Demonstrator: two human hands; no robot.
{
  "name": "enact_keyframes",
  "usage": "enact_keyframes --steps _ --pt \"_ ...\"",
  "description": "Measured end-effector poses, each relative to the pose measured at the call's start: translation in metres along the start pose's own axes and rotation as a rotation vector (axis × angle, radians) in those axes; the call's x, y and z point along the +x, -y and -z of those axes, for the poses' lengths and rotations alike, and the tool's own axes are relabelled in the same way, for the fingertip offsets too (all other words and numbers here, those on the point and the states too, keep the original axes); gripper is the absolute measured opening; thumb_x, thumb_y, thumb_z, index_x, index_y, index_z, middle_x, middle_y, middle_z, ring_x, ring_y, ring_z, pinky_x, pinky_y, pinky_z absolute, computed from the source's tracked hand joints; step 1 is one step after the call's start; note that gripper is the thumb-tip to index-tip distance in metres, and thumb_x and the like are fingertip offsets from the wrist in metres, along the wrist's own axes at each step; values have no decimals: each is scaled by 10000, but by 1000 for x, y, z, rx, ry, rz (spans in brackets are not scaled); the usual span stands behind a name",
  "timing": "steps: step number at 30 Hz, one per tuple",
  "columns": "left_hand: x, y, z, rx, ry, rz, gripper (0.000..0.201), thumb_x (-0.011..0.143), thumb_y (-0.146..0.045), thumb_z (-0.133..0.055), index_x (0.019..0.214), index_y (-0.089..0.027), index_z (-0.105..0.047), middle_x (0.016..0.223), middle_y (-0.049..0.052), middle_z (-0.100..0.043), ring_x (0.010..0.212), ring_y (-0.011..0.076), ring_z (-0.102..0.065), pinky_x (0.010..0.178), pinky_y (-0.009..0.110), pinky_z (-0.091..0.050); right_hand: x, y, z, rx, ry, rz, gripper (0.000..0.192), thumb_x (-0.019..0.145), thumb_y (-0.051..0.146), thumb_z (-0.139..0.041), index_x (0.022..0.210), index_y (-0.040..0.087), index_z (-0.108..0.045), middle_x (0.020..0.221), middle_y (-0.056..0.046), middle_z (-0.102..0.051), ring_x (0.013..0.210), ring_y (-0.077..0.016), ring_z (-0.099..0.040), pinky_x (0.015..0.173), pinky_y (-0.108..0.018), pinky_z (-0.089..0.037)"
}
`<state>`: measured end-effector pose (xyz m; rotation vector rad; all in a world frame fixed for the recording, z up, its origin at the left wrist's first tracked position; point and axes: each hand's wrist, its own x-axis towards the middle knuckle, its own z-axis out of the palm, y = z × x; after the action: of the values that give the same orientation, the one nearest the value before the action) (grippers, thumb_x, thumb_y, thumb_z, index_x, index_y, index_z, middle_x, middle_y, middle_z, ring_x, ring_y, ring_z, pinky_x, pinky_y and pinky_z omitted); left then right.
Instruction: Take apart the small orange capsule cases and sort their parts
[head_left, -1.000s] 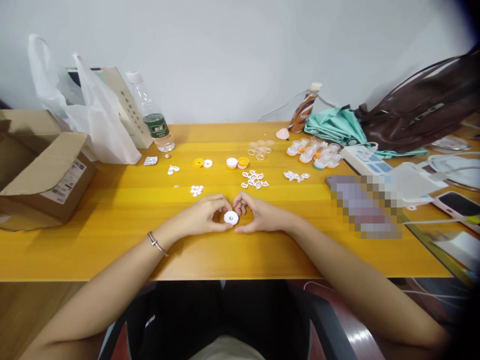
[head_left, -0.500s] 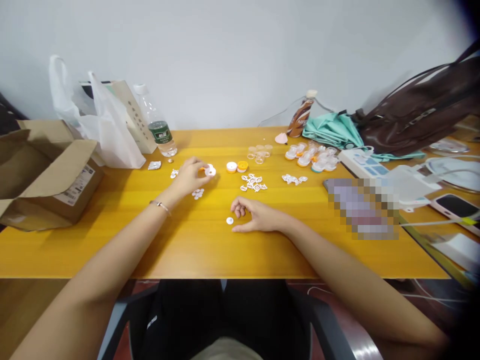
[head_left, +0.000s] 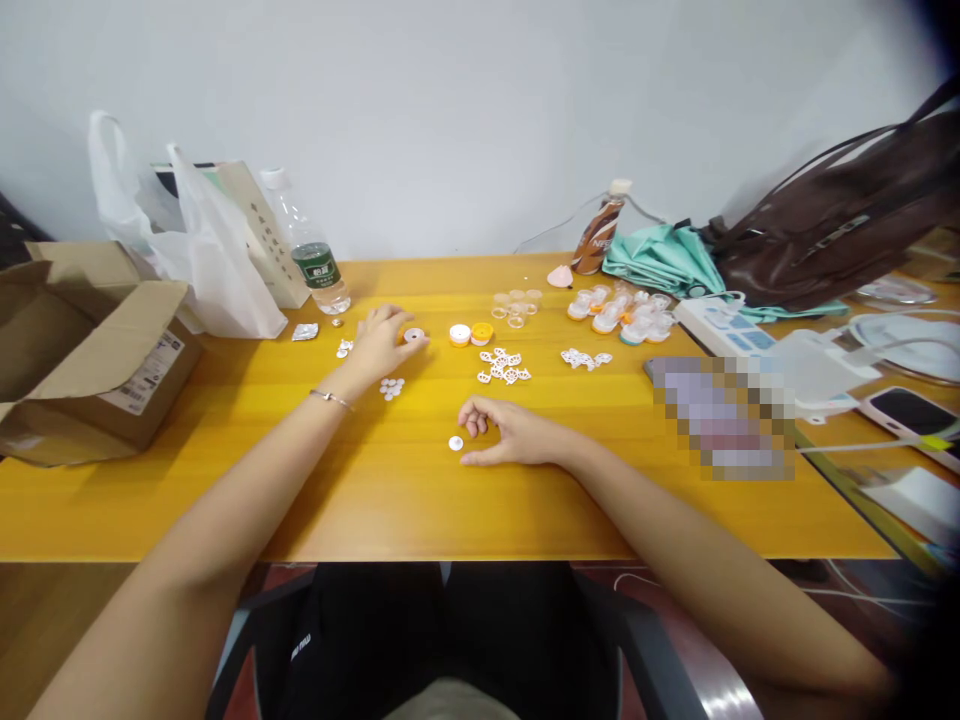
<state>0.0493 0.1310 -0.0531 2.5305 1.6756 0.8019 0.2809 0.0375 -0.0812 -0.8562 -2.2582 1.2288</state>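
The person sits at a long yellow wooden table (head_left: 225, 470) with both bare forearms stretched out over it. The left hand (head_left: 381, 342), a thin metal bracelet (head_left: 331, 398) on its wrist, reaches to the far middle of the table and lies over a small round cap with an orange rim and a white top (head_left: 413, 335); the fingertips rest on or right at the cap, loosely spread, and whether they actually pinch it cannot be told. Just near of that hand lies a little cluster of tiny white discs (head_left: 391, 386).

The right hand (head_left: 506, 435) rests on the tabletop closer to the person, fingers curled loosely inward and gripping nothing. A single small white round disc (head_left: 455, 443) lies flat on the wood just left of its fingertips, apart from them.

To the right of the left hand stand two more small round caps, one white and one orange (head_left: 471, 333), side by side. Near of those is a scatter of white openwork plastic pieces (head_left: 502, 366), with a smaller scatter farther right.

At the far left sit an open brown cardboard box (head_left: 82, 340), a white plastic bag (head_left: 187, 250) and a clear water bottle with a green label (head_left: 304, 245). At the far right lie a brown leather bag (head_left: 847, 220) and a teal folded cloth (head_left: 660, 258).
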Motion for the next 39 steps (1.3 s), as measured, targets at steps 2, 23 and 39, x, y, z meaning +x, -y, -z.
enact_keyframes --steps 2,23,39 --pt "-18 -14 11 -169 88 -158 336 829 -423 -506 1000 -155 -616 997 81 -580 946 201 -535 879 347 -400 -1 3 0 24 -1 2 371 668 330 -696 924 174 -478 793 12 -490 721 -101 -478 688 -253 -425" --pt "-93 -56 5 -475 427 -418 138 877 -202 -447 884 -188 -584 876 32 -576 755 114 -552 724 244 -453 -68 -67 140 -798 -1320 -754 283 727 186 -522 1005 152 -563 957 -119 -466 926 -228 -351 865 -384 -245" --pt "-87 -53 16 -456 264 -409 175 887 -195 -416 913 -187 -589 877 41 -592 814 132 -558 779 273 -448 -54 -87 132 -813 -1255 -645 192 752 213 -539 924 154 -476 963 -145 -495 874 -216 -378 801 -358 -266"
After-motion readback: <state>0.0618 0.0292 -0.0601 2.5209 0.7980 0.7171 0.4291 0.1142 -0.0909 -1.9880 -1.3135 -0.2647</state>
